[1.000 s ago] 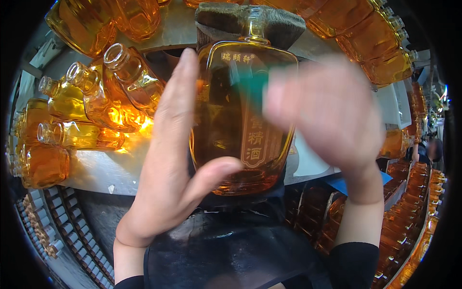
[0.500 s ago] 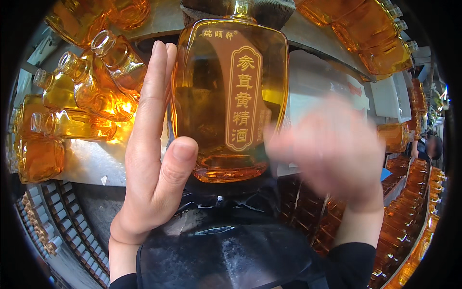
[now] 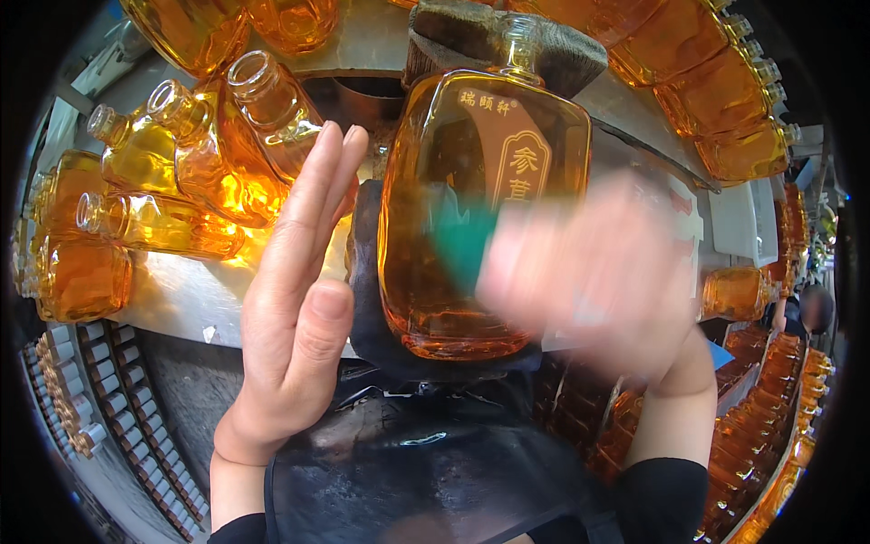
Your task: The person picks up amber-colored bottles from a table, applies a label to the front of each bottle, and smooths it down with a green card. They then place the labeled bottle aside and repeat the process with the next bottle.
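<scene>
In the head view we see the right hand (image 3: pixel 589 272), heavily blurred, its bunched fingers closed on a green flat piece (image 3: pixel 464 245) that juts toward the left over the front of a big amber-filled glass bottle (image 3: pixel 426 163). The blur keeps us from telling whether the piece touches the glass. The left hand (image 3: pixel 299 263) stands just beside the bottle's left side, holding nothing, its fingers straight and side by side, its thumb apart from them. The bottle lies face up before us, gold lettering on its front, its base toward the black apron (image 3: pixel 426 480) and its clear neck over a worn grey block (image 3: pixel 575 68). Around it we find a metal worktable (image 3: pixel 181 295), with uncapped amber bottles (image 3: pixel 149 218) crowded at the left and a curved row of filled bottles (image 3: pixel 689 91) at the upper right. Farther out we make out a whitish plastic bin (image 3: pixel 739 218), packed rows of amber bottles (image 3: pixel 770 417) at the lower right, and racked pale cylinders (image 3: pixel 113 390) at the lower left
</scene>
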{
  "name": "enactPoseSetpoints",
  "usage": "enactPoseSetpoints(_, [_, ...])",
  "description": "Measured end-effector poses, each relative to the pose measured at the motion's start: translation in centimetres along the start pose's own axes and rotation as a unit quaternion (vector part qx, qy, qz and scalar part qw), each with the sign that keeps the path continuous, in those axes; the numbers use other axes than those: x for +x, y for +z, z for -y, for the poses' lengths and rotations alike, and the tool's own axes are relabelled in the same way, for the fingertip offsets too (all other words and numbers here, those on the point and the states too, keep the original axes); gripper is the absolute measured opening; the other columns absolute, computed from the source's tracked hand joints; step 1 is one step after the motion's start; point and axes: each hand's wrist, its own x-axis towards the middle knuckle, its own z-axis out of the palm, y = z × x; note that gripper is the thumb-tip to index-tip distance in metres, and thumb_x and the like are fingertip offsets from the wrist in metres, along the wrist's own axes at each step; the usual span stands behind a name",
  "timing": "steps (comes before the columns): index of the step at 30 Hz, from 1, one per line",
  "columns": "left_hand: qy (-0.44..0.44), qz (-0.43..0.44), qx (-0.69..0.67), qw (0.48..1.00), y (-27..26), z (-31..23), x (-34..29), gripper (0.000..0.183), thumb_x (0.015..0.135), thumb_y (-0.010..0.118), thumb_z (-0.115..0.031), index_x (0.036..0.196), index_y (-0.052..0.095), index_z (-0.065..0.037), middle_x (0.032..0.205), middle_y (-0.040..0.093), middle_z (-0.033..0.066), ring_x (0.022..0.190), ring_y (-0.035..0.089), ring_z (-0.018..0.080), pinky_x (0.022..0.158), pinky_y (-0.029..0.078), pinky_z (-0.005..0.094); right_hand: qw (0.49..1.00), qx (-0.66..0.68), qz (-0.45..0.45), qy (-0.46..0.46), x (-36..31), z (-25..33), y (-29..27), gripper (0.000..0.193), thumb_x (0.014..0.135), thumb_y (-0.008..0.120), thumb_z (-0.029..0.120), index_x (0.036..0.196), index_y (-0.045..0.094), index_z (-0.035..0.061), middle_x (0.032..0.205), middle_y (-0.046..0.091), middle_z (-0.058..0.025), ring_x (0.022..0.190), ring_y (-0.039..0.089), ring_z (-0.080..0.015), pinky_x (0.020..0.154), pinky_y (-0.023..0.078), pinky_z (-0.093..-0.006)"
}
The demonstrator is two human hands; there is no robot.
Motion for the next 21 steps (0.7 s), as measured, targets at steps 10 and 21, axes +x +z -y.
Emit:
enactPoseSetpoints(10, [0.041, 0.011, 0.016, 0.999, 0.4, 0.5, -0.7, 0.076, 0.1, 0.036, -0.055, 0.149, 0.031, 0.003, 0.151, 0.038, 0.0208, 0.144, 0.033, 0.0302, 0.119, 0.023, 0.0438, 0.985, -0.158, 0.063, 0.027, -0.3, -3.5, -4.4, 0.018, 0.081, 0.069, -0.003, 0.097, 0.071, 0.0043, 0.088, 0.069, -0.0045, 0.075, 0.064, -0.0184, 0.077, 0.052, -0.033])
enactPoseSetpoints(21, [0.111, 0.009, 0.097, 0.989, -3.3, -0.3, -2.5, 0.057, 0.101, 0.048, -0.023, 0.148, 0.031, 0.004, 0.151, 0.038, 0.0231, 0.143, 0.034, 0.0337, 0.116, 0.028, 0.0385, 0.977, -0.164, 0.125, 0.055, -2.4, -5.2, -0.5, 0.031, 0.086, 0.064, 0.007, 0.117, 0.063, 0.0031, 0.1, 0.067, -0.0101, 0.089, 0.065, -0.0248, 0.078, 0.051, -0.0345])
